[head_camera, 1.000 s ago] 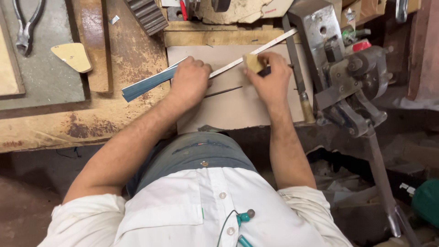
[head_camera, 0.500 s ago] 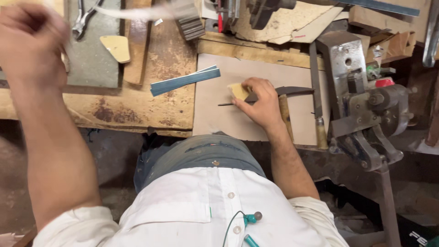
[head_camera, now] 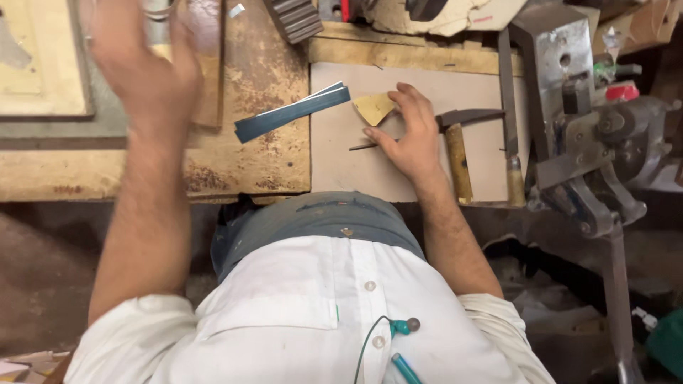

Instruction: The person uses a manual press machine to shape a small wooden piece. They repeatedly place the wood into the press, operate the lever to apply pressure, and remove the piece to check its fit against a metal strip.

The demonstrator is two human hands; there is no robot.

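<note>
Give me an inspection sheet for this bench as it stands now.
Surface: worn wooden bench, pale board on it.
Job's things: right hand touches a tan triangular piece; thin dark tool under the thumb.
Clutter: blue strip, hammer, file.
Grippers: left hand raised and blurred, grip unclear.
Cables: green cord on the shirt.
Surroundings: metal press at right.
</note>
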